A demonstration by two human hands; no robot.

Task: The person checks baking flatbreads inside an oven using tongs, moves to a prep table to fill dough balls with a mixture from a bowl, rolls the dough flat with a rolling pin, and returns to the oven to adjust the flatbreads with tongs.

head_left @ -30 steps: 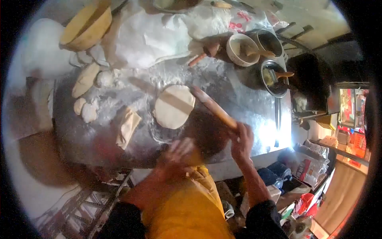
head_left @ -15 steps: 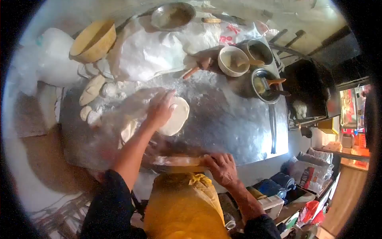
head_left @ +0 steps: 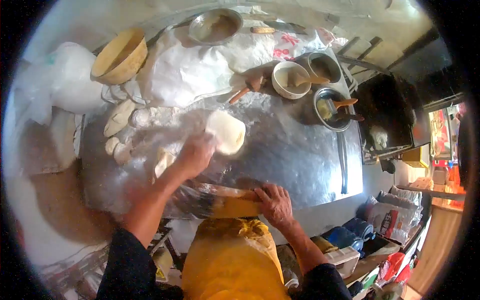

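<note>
The flat piece of dough (head_left: 228,132) lies near the middle of the surface (head_left: 305,165), on the side toward the far edge. It looks thin and limp, so I judge it light, soft and easily stretched or torn; a pinch at one point would probably drag it out of shape. Better to take it by the rim with several fingers spread, or with a flat palm beneath. The flour should keep it from sticking.

My left hand (head_left: 198,153) is at its near left rim, blurred; I cannot tell whether my fingers are closed on the dough or only lie against it. My right hand (head_left: 276,205) is wrapped around the right end of the rolling pin (head_left: 227,192), which lies along the near edge of the surface, in front of my yellow apron (head_left: 230,260). The pin looks stiff and solid, and its end gives a sure hold.

Left of my left hand is a folded piece of dough (head_left: 164,161), partly hidden by my forearm. Toward the far left corner lie a long piece of dough (head_left: 120,117) and a floury lump (head_left: 141,118). White sacks (head_left: 187,67) line the far edge, and a white bowl (head_left: 289,93) stands toward the far right corner, beside a metal bowl (head_left: 344,127) with a wooden-handled tool in it.
</note>
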